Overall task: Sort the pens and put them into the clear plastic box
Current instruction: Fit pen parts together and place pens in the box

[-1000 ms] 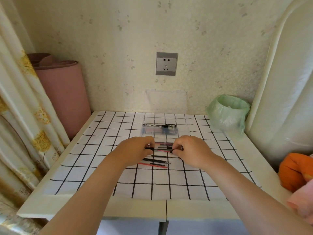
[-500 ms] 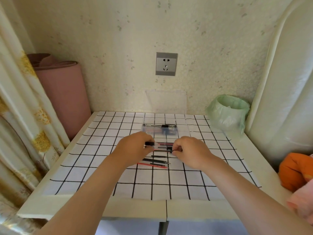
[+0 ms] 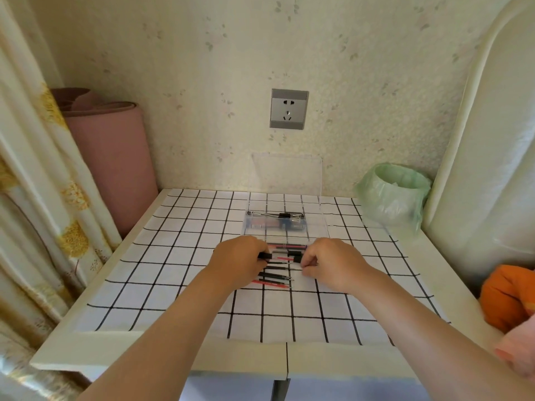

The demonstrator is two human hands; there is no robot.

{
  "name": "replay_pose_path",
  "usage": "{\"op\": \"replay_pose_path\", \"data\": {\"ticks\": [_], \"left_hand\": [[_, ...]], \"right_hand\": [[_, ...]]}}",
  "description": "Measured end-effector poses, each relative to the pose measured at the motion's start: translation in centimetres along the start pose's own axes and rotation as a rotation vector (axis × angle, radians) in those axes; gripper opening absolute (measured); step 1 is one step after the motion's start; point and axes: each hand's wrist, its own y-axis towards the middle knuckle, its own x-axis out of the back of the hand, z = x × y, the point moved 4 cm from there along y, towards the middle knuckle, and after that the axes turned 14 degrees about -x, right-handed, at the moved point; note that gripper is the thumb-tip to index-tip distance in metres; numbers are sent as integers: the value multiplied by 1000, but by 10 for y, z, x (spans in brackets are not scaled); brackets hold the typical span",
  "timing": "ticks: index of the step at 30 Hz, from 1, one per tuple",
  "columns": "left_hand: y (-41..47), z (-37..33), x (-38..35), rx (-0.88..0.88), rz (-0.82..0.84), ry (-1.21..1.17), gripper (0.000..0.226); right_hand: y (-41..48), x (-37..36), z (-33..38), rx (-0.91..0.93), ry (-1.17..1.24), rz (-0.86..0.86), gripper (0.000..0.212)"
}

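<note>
Clear plastic box (image 3: 315,227) sits open mid-table on white black-grid cloth (image 3: 173,256), its see-thru lid (image 3: 286,173) upright vs the wall, a few pens lying inside. Thin black and red pens (image 3: 282,258) are just in front of the box, btwn both hands. Left hand (image 3: 240,261): fingers curled, pinching black ends of a small bunch. Right hand (image 3: 330,263): same, curled on the opposite ends. Can't tell the exact count held. More pens lie loose on the cloth below the bunch, roughly parallel. Green bag-lined bin (image 3: 390,195) back right; pink rolled mat (image 3: 110,157) off left edge.
</note>
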Motion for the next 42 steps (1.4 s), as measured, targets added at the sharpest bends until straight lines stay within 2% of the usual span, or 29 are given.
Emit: {"op": "replay_pose_path", "data": {"ticks": [4, 9, 12, 17, 20, 25, 30, 34, 42], "left_hand": [[1, 1, -8, 4, 13, 7, 19], [3, 2, -9, 7, 10, -25, 19], [3, 1, -9, -12, 41, -76, 21], [1, 3, -9, -36, 102, -86, 30], [0, 7, -10, -35, 89, -87, 29], [2, 12, 0, -31, -78, -124, 26], [4, 23, 8, -51, -251, -113, 40], [3, 34, 2, -19, -227, -83, 43], [3, 38, -4, -14, -190, -96, 42]], "right_hand": [[-3, -9, -3, -25, 3, 119, 20], [-3, -8, -4, -33, -21, 86, 16], [-2, -6, 0, -21, -7, 101, 26], [7, 11, 10, 39, 126, -122, 17], [19, 12, 11, 42, 157, -207, 21], [41, 14, 26, 91, 57, -244, 24], [73, 9, 37, 59, -35, -102, 20], [93, 10, 42, 15, -22, 68, 18], [107, 9, 46, -20, -206, 185, 21]]}}
